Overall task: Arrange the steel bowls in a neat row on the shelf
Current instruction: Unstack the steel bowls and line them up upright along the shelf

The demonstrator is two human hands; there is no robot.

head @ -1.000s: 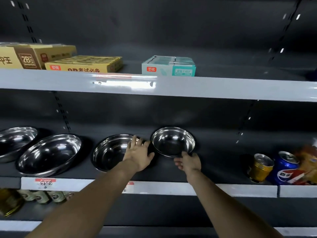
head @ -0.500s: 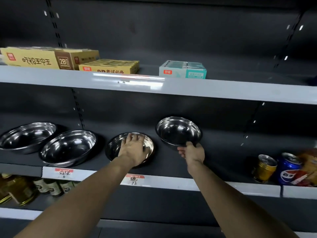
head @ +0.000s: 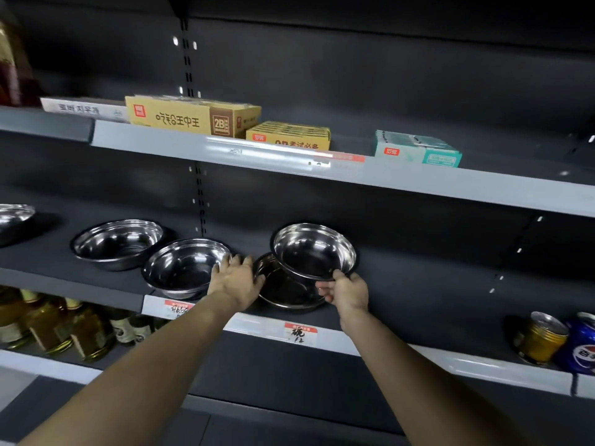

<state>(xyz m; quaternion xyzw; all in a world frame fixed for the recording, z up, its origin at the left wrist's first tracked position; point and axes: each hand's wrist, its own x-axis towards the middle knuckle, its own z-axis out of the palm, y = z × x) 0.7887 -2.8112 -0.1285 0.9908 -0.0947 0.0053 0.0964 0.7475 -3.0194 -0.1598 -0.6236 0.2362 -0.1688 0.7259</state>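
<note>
Several steel bowls sit on the dark middle shelf [head: 418, 284]. My right hand [head: 346, 292] pinches the near rim of a small steel bowl [head: 314, 251], held tilted in the air. Beneath it lies a darker bowl [head: 283, 291] flat on the shelf. My left hand [head: 236, 280] rests palm down between that bowl's left rim and a larger bowl [head: 183, 267], fingers spread. Another bowl [head: 117, 243] stands further left, and part of one more bowl [head: 14, 214] shows at the left edge.
Cardboard boxes [head: 190, 115] and a teal box [head: 417, 149] lie on the upper shelf. A gold can [head: 539, 341] and a blue soda can [head: 581, 347] stand at the right of the bowl shelf. Bottles [head: 64, 323] fill the lower shelf at left.
My right hand has lifted the small bowl higher and over the darker bowl. My left hand slid off that bowl's top to its left rim. The view has swung left.
</note>
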